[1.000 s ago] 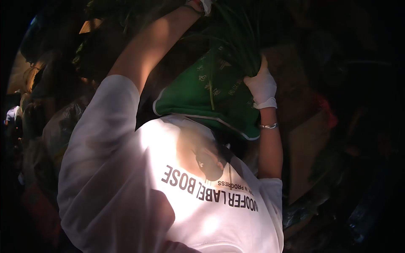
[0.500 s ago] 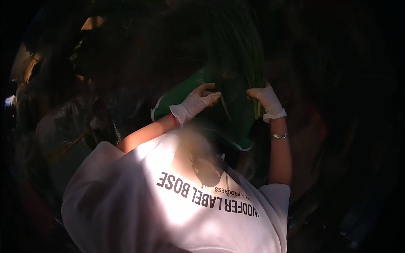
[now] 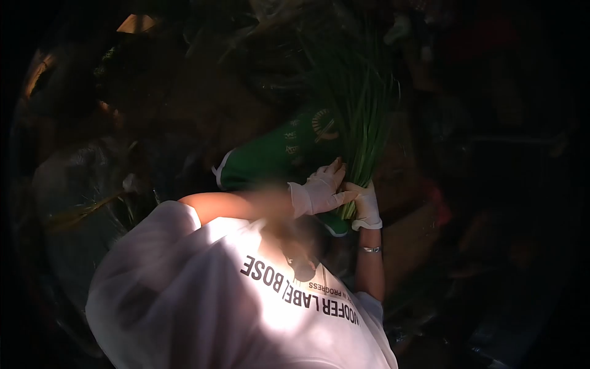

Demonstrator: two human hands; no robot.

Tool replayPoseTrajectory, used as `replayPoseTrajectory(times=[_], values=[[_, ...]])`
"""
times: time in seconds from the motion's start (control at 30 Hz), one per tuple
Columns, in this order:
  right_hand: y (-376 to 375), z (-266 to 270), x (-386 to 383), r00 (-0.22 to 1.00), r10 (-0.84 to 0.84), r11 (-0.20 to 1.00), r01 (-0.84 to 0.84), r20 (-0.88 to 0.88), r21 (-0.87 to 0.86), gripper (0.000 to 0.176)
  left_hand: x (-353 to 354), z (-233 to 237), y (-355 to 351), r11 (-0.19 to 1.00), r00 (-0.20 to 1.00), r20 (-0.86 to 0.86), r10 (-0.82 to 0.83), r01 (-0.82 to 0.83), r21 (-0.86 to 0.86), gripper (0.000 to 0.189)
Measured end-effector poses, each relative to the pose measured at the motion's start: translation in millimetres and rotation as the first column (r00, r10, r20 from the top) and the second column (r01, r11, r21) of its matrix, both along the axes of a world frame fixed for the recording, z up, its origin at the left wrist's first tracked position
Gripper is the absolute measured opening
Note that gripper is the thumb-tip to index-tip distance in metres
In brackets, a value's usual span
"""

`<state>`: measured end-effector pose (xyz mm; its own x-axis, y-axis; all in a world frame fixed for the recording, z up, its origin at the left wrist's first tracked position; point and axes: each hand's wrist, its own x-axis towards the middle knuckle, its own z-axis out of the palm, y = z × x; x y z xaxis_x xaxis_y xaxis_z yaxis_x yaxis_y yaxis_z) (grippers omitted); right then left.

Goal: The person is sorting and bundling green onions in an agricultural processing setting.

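My right hand (image 3: 364, 200), in a pale thin glove, is closed around the lower ends of a bunch of chives (image 3: 365, 132). The long green leaves fan out away from me into the dark. My left hand (image 3: 324, 186), gloved too, lies against the near side of the bunch with its fingers and thumb apart. Its thumb reaches close to the right thumb. Beneath both hands spreads a green apron (image 3: 261, 163) with white edging and a gold print.
Clear plastic (image 3: 80, 178) and a yellowish stalk (image 3: 86, 213) lie in shadow at the left. At the upper right is a pale shape (image 3: 399, 27), too dim to make out. A small red patch (image 3: 439, 203) shows right of my hands. Most surroundings are very dark.
My right hand has brought the bunch nearer to me and leftward. My left hand has moved right and nearer, from holding a thin stalk apart to touching the bunch.
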<state>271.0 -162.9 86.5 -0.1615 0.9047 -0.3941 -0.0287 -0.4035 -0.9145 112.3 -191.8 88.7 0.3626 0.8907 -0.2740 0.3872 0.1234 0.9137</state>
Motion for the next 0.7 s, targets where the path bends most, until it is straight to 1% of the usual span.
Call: replayPoseTrajectory(times=[0.07, 0.1, 0.13, 0.17, 0.2, 0.23, 0.27, 0.33, 0.37, 0.4, 0.43, 0.47, 0.5, 0.53, 0.57, 0.6, 0.63, 0.67, 0.7], values=[[1, -3, 14, 0.996, 0.061, 0.988, -0.052, 0.064, -0.144, 0.045, -5, -11, -4, 0.967, 0.995, -0.099, -0.027, 0.051, 0.25, 0.076], [-1, 2, 22, 1.0, -0.002, 0.974, 0.001, -0.006, -0.228, 0.041, 0, -19, -5, 0.963, 0.999, 0.037, 0.009, -0.019, 0.268, 0.074], [-1, 5, 27, 1.0, -0.002, 0.975, 0.006, 0.018, -0.224, 0.041, 9, -29, -8, 0.962, 0.998, 0.06, 0.009, -0.025, 0.272, 0.074], [-3, 5, 28, 0.998, -0.06, 0.958, 0.053, -0.019, -0.282, 0.039, 12, -26, -12, 0.977, 0.884, 0.45, 0.13, -0.19, 0.092, 0.075], [-5, 8, 30, 0.992, -0.118, 0.938, 0.096, -0.046, -0.334, 0.037, 13, -22, -13, 0.954, 0.608, 0.745, 0.275, -0.269, -0.134, 0.078], [-6, 10, 29, 0.967, -0.157, 0.937, 0.083, -0.199, -0.338, 0.031, 12, -19, -11, 0.754, 0.522, 0.575, 0.63, -0.233, -0.614, 0.085], [-8, 14, 26, 0.968, -0.155, 0.939, 0.083, -0.196, -0.333, 0.031, 9, -13, -11, 0.757, 0.519, 0.58, 0.628, -0.232, -0.611, 0.085], [-3, 24, 17, 0.999, 0.027, 0.987, -0.024, 0.018, -0.159, 0.035, 7, -7, -2, 0.828, 0.471, 0.738, 0.482, 0.03, -0.56, 0.09], [-2, 22, 16, 0.999, 0.034, 0.989, -0.029, 0.03, -0.143, 0.049, 9, -10, 1, 0.824, 0.464, 0.739, 0.488, 0.034, -0.566, 0.092], [0, 20, 12, 0.999, 0.027, 0.989, -0.024, 0.021, -0.145, 0.049, 13, -9, 4, 0.822, 0.474, 0.734, 0.487, 0.035, -0.568, 0.092], [-4, 17, 7, 0.965, 0.05, 0.977, -0.101, 0.257, 0.189, 0.055, 23, -5, 7, 0.876, 0.531, 0.742, 0.409, 0.001, -0.483, 0.093], [-5, 21, 0, 0.873, 0.008, 0.847, -0.265, 0.488, 0.46, 0.061, 31, 5, 10, 0.918, 0.571, 0.744, 0.347, -0.044, -0.394, 0.094], [-10, 29, -11, 0.842, -0.072, 0.882, -0.197, 0.534, 0.428, 0.068, 42, 3, 14, 0.872, 0.551, 0.716, 0.428, -0.043, -0.488, 0.09], [-17, 50, -39, 0.504, -0.212, 0.871, -0.292, 0.838, 0.396, 0.074, 43, 4, 21, 0.883, 0.56, 0.724, 0.403, -0.029, -0.469, 0.09], [-20, 45, -43, 0.505, -0.218, 0.867, -0.294, 0.836, 0.403, 0.074, 40, 3, 23, 0.829, 0.502, 0.736, 0.454, 0.065, -0.556, 0.084], [-21, 35, -42, 0.515, -0.18, 0.889, -0.279, 0.838, 0.363, 0.077, 37, 0, 24, 0.76, 0.45, 0.735, 0.507, 0.17, -0.628, 0.077], [-17, 26, -41, 0.531, -0.14, 0.907, -0.27, 0.836, 0.323, 0.08, 41, -34, 22, 0.784, 0.367, 0.78, 0.507, 0.179, -0.594, 0.064], [-21, 21, -42, 0.511, -0.09, 0.907, -0.313, 0.855, 0.283, 0.084, 38, -33, 19, 0.824, 0.372, 0.808, 0.458, 0.165, -0.543, 0.056], [-25, 17, -42, 0.489, -0.042, 0.903, -0.355, 0.872, 0.242, 0.088, 33, -46, 19, 0.792, 0.316, 0.812, 0.491, 0.226, -0.567, 0.053]])
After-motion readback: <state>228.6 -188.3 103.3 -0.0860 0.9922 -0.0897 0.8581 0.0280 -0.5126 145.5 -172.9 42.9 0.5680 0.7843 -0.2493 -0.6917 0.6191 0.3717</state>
